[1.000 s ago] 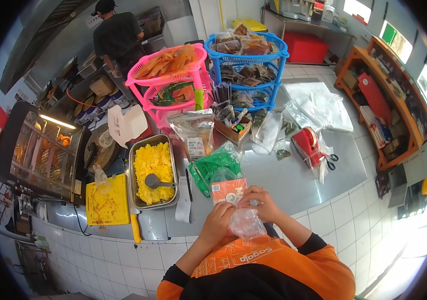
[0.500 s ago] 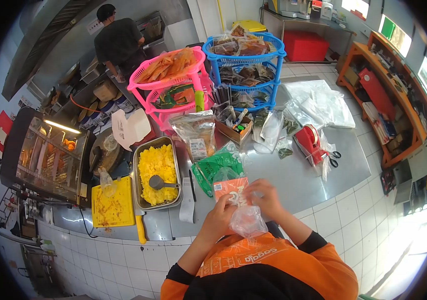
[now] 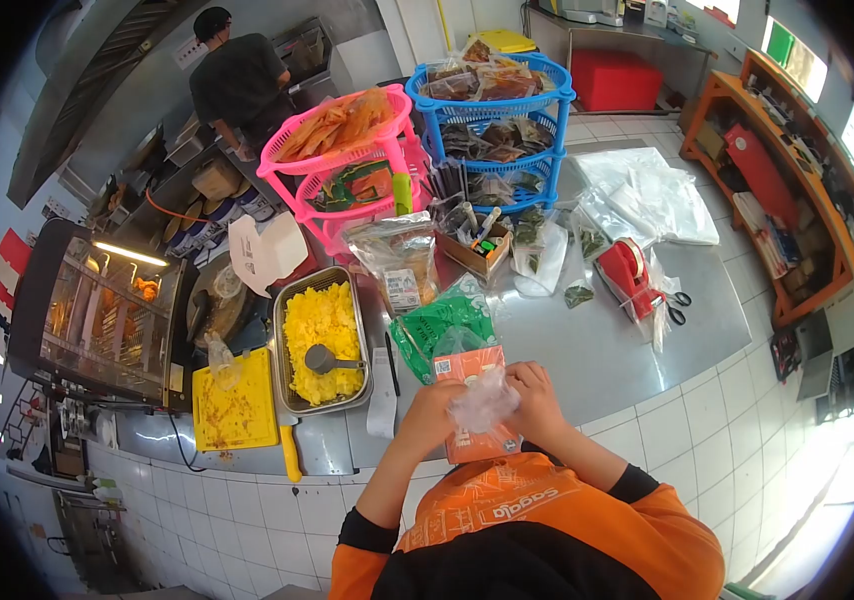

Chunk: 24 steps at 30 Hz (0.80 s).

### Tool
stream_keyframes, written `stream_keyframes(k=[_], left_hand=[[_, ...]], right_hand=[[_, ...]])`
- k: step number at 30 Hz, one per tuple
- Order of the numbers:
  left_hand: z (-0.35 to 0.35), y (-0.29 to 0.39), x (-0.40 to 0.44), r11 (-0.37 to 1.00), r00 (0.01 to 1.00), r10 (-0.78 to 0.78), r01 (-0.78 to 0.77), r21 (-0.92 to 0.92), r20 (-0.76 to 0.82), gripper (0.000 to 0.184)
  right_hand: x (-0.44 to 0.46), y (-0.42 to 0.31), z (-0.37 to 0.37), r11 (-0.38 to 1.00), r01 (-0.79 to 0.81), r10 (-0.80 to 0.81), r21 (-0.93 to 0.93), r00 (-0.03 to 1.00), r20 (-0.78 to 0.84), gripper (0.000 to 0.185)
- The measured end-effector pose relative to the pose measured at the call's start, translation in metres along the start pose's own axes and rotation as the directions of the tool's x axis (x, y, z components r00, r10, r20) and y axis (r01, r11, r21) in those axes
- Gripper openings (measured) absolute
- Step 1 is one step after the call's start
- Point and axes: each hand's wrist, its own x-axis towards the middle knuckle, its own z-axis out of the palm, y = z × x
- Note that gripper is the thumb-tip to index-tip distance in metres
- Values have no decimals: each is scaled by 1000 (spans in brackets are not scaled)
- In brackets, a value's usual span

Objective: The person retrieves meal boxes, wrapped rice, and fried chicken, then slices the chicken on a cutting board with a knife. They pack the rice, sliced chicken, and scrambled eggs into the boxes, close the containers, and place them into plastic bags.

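Close to my body at the table's edge lies an orange printed packet (image 3: 472, 448) with a small code label at its upper left. A clear plastic bag (image 3: 485, 402) is bunched up over the middle of it. My left hand (image 3: 429, 412) is closed on the bag's left side. On the other side, my right hand (image 3: 537, 398) has its fingers curled onto the bag. My fingertips are partly hidden by the crumpled plastic. Just beyond the packet rests a green plastic bag (image 3: 437, 322).
To the left are a metal tray (image 3: 363, 340) of yellow rice with a scoop, a yellow cutting board (image 3: 237, 418) and a knife (image 3: 290, 455). Pink (image 3: 402, 105) and blue (image 3: 492, 112) basket racks stand behind. A red tape dispenser (image 3: 619, 278) and scissors (image 3: 679, 308) lie right. A co-worker (image 3: 237, 80) stands at the back left.
The bag hung below the packet before; now it is gathered up over the packet's front, showing more of the orange print. My right hand has come down onto the plastic.
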Motion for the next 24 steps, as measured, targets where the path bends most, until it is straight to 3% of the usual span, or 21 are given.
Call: stream_keyframes(k=[2,5,8,10,14,19,22,24], left_hand=[[-8,-4,6,977,987,-146,154,-145,65,21],[-22,3,24,939,922,-321,339,-51,218,18],[-21,-19,40,960,946,-190,235,-151,264,27],[-25,-7,40,952,950,-220,259,-166,221,38],[-25,-24,44,926,924,-226,302,-225,310,53],[-21,-39,48,927,914,-214,301,-222,346,52],[-24,-36,54,937,890,-250,322,-136,381,53],[-22,-40,58,932,871,-265,341,-122,413,53]], right_hand=[[-6,-12,1,997,72,-72,-29,997,17,23],[-10,-29,3,975,223,-222,-2,968,118,21],[-3,-44,11,960,254,-238,-114,961,142,18],[0,-42,15,948,264,-235,-175,957,170,16],[10,-48,11,955,245,-196,-165,943,268,19],[19,-53,13,967,209,-147,-145,924,352,22],[15,-57,24,967,125,-64,-223,964,259,21],[15,-58,29,945,177,-104,-276,960,260,21]])
